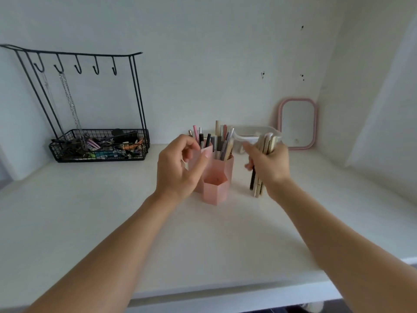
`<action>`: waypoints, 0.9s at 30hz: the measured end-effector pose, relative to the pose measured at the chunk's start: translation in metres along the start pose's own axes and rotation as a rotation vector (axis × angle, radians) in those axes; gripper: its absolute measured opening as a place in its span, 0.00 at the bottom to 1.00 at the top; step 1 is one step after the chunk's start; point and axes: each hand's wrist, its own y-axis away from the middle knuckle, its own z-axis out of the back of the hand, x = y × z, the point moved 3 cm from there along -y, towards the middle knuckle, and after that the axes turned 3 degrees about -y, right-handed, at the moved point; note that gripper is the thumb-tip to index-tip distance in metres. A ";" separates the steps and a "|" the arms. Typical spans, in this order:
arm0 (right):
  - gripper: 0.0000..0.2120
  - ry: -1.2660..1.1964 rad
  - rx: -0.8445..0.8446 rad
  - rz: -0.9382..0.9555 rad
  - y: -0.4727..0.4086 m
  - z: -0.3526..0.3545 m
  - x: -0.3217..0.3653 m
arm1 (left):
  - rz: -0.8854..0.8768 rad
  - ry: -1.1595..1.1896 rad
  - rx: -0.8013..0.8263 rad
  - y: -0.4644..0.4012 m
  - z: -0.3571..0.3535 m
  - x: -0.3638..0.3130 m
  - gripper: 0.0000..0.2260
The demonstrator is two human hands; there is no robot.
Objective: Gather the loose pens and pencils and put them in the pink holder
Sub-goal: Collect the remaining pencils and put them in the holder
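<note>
pink holder (215, 177) looks like matt translucent plastic, the counter (112, 211) is smooth matt white, far-left rack (99, 145) is black wire metal

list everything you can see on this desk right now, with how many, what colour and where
Pink plastic hexagonal pen holder: one, three joined compartments, desk centre; the low front compartment looks empty.
Pens and pencils standing in the holder: several, mixed pink, black, grey and cream; exact count unclear.
Bundle of pens and pencils: several, cream and black, gripped upright right of the holder.
Clear plastic box: one, behind the holder.
Pink-framed rectangular mirror: one, leaning at the back right.
Black wire rack with hooks and basket: one, back left; basket holds mixed small items, chains hang from hooks.
White desk: one.
Left hand: at the holder's left compartment.
Right hand: closed around the bundle.
</note>
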 end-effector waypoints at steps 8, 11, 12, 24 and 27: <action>0.15 -0.633 0.180 -0.282 0.003 -0.015 0.010 | 0.083 -0.012 -0.122 0.000 -0.001 0.010 0.09; 0.14 -0.801 0.216 -0.288 0.007 -0.039 0.033 | 0.265 -0.023 0.034 0.001 -0.006 0.027 0.29; 0.15 -0.769 0.197 -0.268 0.007 -0.047 0.035 | 0.332 0.008 0.113 0.003 -0.008 0.031 0.33; 0.17 -0.260 0.152 -0.079 0.021 -0.079 0.013 | 0.484 0.168 0.331 0.009 -0.014 0.032 0.23; 0.10 -0.291 0.166 -0.120 0.023 -0.078 0.011 | 0.469 0.139 0.327 0.010 -0.013 0.033 0.22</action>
